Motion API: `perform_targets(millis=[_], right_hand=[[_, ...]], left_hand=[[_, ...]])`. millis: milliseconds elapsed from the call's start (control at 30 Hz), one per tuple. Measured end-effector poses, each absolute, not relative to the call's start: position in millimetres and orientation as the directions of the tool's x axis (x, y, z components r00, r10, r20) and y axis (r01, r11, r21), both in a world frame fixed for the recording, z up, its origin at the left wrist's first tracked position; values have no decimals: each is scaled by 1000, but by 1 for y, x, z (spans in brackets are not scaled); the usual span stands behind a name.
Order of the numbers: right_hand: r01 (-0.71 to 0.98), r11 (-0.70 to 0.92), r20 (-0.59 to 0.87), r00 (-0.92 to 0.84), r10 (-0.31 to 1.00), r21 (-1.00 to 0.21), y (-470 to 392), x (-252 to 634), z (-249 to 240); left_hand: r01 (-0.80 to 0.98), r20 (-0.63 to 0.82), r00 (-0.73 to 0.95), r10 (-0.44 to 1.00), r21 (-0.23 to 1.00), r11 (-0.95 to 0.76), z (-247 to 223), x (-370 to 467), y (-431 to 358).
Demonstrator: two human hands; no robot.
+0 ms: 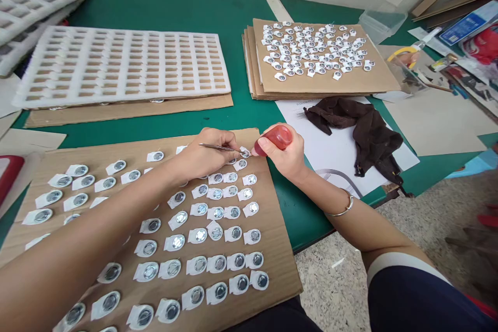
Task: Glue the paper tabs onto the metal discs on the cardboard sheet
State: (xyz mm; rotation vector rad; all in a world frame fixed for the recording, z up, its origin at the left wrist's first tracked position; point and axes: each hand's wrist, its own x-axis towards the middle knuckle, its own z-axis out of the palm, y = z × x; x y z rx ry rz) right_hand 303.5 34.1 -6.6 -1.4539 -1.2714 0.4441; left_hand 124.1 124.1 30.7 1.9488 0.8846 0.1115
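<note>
My left hand [212,153] is closed on metal tweezers [216,147], their tip at a small round metal part on a white tab [245,152] near the far right corner of a cardboard sheet [272,249]. In my right hand [290,158] is a red squeeze bottle [275,139], tilted with its nozzle close to that same part. Rows of similar round silver parts on white tabs [220,290] lie across the cardboard. My left forearm hides some of them.
Behind are a white foam tray [128,62] on cardboard and a cardboard stack [330,83] bearing many more parts. A dark cloth [361,129] lies on white paper at right. Yellow-handled scissors [404,54] sit by a clear plastic box [383,18]. The green table [303,218] ends at right.
</note>
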Motion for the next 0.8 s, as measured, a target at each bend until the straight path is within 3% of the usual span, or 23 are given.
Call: perform_targets(millis=[800], right_hand=[[423,252,411,344,844,-871,34,302,-9]], left_hand=[[540,-292,709,642,810,-228,30,125,125]])
